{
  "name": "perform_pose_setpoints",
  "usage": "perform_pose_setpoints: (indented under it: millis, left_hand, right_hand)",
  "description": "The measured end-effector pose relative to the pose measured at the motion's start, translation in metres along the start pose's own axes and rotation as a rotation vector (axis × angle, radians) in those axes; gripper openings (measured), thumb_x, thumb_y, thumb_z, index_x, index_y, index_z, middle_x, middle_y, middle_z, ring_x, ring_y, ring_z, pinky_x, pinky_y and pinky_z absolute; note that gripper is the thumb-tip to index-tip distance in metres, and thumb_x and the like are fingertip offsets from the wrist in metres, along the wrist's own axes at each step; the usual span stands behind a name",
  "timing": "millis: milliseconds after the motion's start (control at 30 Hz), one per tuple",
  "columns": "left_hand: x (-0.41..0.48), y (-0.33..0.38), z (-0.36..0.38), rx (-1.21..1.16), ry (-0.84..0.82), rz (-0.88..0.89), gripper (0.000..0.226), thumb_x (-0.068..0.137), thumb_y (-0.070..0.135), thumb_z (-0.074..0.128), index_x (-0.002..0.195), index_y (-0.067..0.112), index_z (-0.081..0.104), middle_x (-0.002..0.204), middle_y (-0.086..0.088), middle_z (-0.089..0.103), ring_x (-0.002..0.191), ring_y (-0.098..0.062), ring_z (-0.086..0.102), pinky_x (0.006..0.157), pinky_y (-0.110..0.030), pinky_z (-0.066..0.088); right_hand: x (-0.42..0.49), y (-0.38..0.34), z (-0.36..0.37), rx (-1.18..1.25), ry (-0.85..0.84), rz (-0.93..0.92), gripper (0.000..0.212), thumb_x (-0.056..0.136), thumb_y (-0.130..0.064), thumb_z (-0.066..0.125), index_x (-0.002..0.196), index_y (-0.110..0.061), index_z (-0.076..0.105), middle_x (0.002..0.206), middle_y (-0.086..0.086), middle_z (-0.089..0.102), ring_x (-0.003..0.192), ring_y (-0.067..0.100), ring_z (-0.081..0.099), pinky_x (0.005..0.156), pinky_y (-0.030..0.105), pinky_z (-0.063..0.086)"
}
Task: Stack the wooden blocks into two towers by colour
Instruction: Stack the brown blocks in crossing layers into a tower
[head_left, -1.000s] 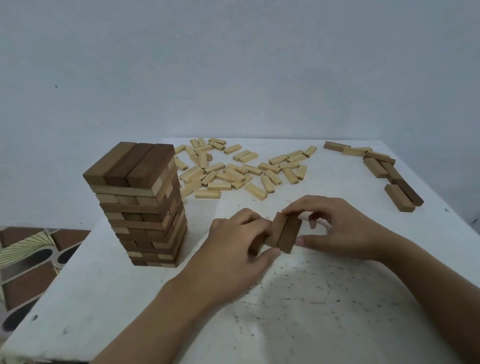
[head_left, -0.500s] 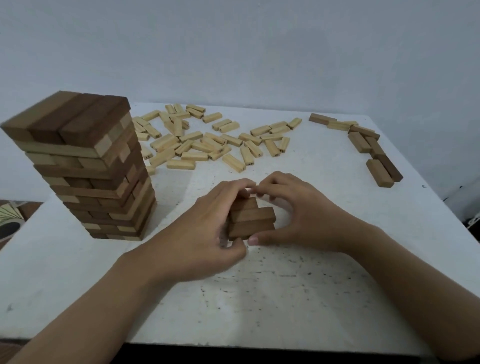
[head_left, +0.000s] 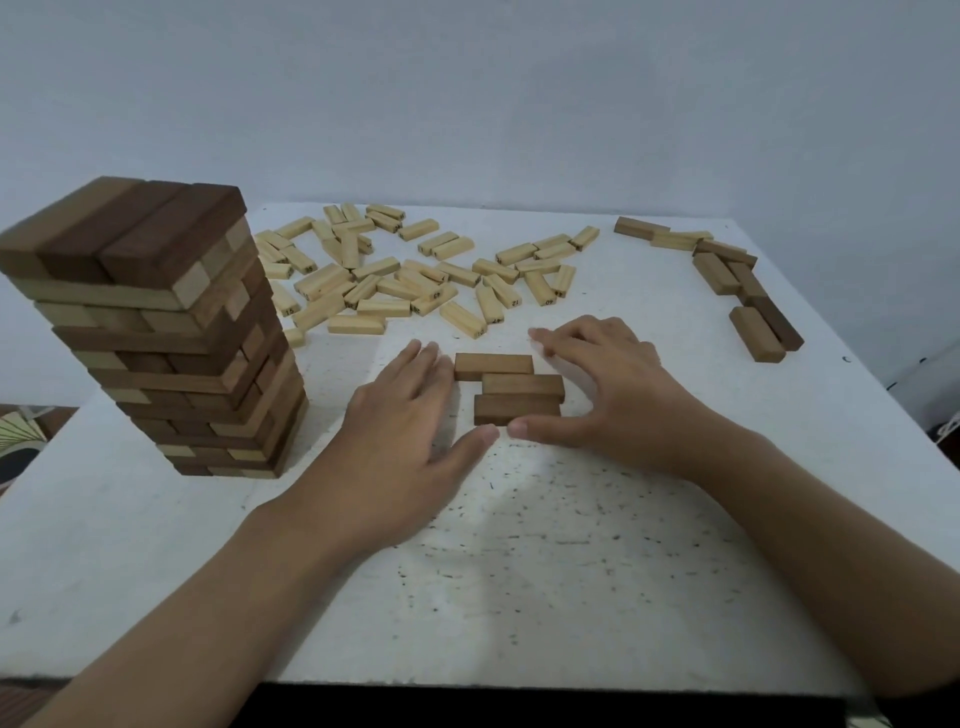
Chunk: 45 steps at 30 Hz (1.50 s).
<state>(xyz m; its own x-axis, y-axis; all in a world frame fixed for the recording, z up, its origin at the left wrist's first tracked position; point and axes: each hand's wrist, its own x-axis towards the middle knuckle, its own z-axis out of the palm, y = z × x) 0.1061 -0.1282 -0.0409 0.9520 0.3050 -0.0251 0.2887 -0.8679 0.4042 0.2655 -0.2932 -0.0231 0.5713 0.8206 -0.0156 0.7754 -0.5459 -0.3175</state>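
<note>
Three dark brown blocks (head_left: 517, 389) lie flat at table centre, long sides touching, ends staggered; the farthest sits offset to the left. Smooth wood with squared edges. Left hand (head_left: 410, 410): fingers straight and pressed together, just beside the blocks' left ends. Right hand (head_left: 608, 384): fingers loosely spread, arched by the right ends. Both thumb tips lie at the nearest block's front edge; contact cannot be told. Mixed brown-and-pale tower (head_left: 156, 332) stands near the table's left edge. Pale blocks (head_left: 415, 275) lie scattered behind, and loose dark blocks (head_left: 748, 291) lie near the right edge. Speckled white table (head_left: 519, 545) runs broad from the blocks to the near edge.
</note>
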Motion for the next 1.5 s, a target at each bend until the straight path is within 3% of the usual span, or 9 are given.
perform_pose_setpoints:
  millis: [67,133,200,267,367,600,967,1500]
  left_hand:
    - [0.001,0.001,0.002,0.077,-0.012,-0.007,0.088,0.095,0.073,0.018,0.163,0.021,-0.003,0.170,0.009,-0.014,0.151,-0.002,-0.024,0.119,-0.028,-0.008]
    - [0.001,0.002,0.004,0.125,-0.008,-0.003,0.088,0.094,0.073,0.010,0.162,0.020,-0.005,0.169,0.007,-0.016,0.151,-0.004,-0.025,0.120,-0.030,-0.008]
    - [0.001,0.002,0.005,0.161,-0.006,0.004,0.085,0.095,0.071,0.004,0.162,0.020,-0.005,0.169,0.007,-0.016,0.152,-0.005,-0.025,0.123,-0.033,-0.006]
    - [0.002,0.002,0.007,0.200,0.004,0.025,0.085,0.095,0.071,-0.005,0.163,0.020,-0.004,0.170,0.007,-0.015,0.153,-0.006,-0.022,0.124,-0.034,-0.003]
    - [0.003,0.003,0.008,0.261,0.015,0.047,0.085,0.090,0.063,-0.016,0.163,0.021,-0.005,0.170,0.007,-0.013,0.154,-0.007,-0.018,0.122,-0.034,0.000]
    - [0.003,0.006,0.010,0.245,0.030,0.029,0.077,0.093,0.058,-0.011,0.163,0.025,-0.003,0.169,0.013,-0.010,0.154,-0.004,-0.017,0.121,-0.031,0.002]
    - [0.003,0.006,0.011,0.278,0.001,0.031,0.083,0.088,0.058,-0.018,0.161,0.020,-0.010,0.169,0.007,-0.014,0.154,-0.007,-0.020,0.124,-0.032,-0.001]
    - [0.002,0.009,0.006,0.293,0.015,0.004,0.063,0.106,0.048,-0.001,0.162,0.020,-0.003,0.171,0.007,-0.007,0.155,-0.007,-0.012,0.123,-0.031,0.005]
  right_hand:
    - [-0.005,0.001,-0.004,-0.096,-0.066,0.019,0.113,0.071,-0.093,0.032,0.162,-0.028,0.013,0.158,-0.009,0.025,0.147,0.011,0.013,0.117,0.042,0.017]
    - [-0.012,0.004,-0.009,-0.179,-0.210,0.033,0.113,0.074,-0.091,0.014,0.162,-0.022,-0.002,0.169,-0.007,-0.004,0.154,0.012,-0.010,0.125,0.050,0.003]
    - [-0.018,0.007,-0.012,-0.240,-0.360,0.040,0.108,0.075,-0.085,0.002,0.158,-0.019,-0.020,0.164,-0.007,-0.030,0.150,0.011,-0.030,0.125,0.055,-0.007]
    - [-0.020,0.007,-0.010,-0.273,-0.401,0.025,0.099,0.080,-0.079,-0.004,0.154,-0.019,-0.029,0.158,-0.004,-0.040,0.144,0.011,-0.039,0.124,0.056,-0.011]
    - [-0.019,-0.001,0.000,-0.291,-0.359,0.012,0.088,0.087,-0.069,-0.008,0.153,-0.015,-0.029,0.160,0.001,-0.037,0.144,0.011,-0.040,0.123,0.056,-0.011]
    - [-0.017,-0.010,0.009,-0.315,-0.306,0.030,0.075,0.101,-0.057,-0.002,0.155,-0.010,-0.023,0.164,0.001,-0.031,0.147,0.011,-0.035,0.123,0.058,-0.010]
    - [-0.017,-0.016,0.008,-0.326,-0.247,0.051,0.082,0.092,-0.060,-0.007,0.159,-0.013,-0.013,0.167,0.001,-0.021,0.153,0.012,-0.022,0.125,0.058,0.001]
    - [-0.017,-0.017,0.008,-0.330,-0.193,0.036,0.084,0.092,-0.063,-0.006,0.162,-0.017,-0.004,0.169,-0.001,-0.012,0.155,0.012,-0.013,0.126,0.056,0.007]
